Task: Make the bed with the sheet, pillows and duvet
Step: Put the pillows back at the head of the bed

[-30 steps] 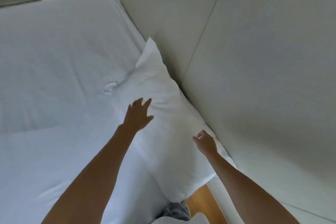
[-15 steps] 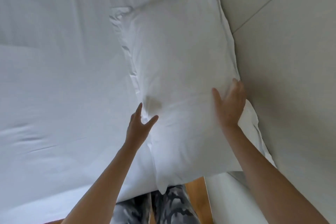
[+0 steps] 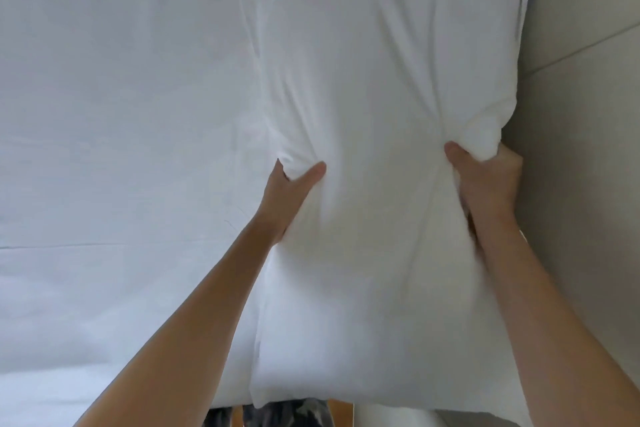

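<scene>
Pillow (image 3: pixel 381 97): centre-right of frame, on sheet (image 3: pixel 121 114), right edge against headboard panel (image 3: pixel 581 184); long axis top to bottom. Left hand (image 3: pixel 291 191) pinches left edge; right hand (image 3: pixel 488 180) bunches right edge. Grips level across short axis, fingers curled into fabric.

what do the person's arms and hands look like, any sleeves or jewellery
Both forearms are bare up to the frame's lower edge, with no sleeves in sight. The left hand and right hand wear no gloves, and no rings, watch or bracelets show.
</scene>
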A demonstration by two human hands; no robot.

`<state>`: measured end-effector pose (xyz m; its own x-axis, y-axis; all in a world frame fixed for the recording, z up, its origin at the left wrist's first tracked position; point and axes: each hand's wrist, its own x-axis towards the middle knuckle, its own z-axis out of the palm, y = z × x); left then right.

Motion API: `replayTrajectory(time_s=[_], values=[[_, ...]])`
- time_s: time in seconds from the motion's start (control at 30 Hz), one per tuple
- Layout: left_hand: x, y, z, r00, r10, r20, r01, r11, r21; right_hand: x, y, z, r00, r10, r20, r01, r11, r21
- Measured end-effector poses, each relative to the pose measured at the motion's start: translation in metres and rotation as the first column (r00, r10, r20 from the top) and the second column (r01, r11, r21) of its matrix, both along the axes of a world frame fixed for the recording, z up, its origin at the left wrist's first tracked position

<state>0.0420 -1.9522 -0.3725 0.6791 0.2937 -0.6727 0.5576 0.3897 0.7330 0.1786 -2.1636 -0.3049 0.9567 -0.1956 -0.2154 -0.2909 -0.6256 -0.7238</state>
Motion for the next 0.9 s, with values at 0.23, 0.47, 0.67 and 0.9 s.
replayTrajectory(time_s=[0.23,0.47,0.67,0.9], values=[[0.042,0.025,0.069,0.986,0.007,0.167,-0.037,0.983,0.178,0.033,0.023,0.085,0.955,0.009,0.298,-0.042,0.994,0.102],[0.085,0.040,0.028,0.999,0.017,0.033,-0.027,0.946,0.322,0.080,0.032,0.042,0.977,0.095,0.191,-0.063,0.984,-0.165],[0.037,0.043,-0.032,0.935,0.090,-0.343,0.013,0.958,0.286,0.052,0.005,-0.019,0.988,0.128,-0.089,-0.152,0.918,-0.366],[-0.016,0.032,-0.060,0.936,0.100,-0.338,0.034,0.929,0.368,0.038,-0.006,-0.016,0.991,0.123,-0.055,-0.134,0.853,-0.504]])
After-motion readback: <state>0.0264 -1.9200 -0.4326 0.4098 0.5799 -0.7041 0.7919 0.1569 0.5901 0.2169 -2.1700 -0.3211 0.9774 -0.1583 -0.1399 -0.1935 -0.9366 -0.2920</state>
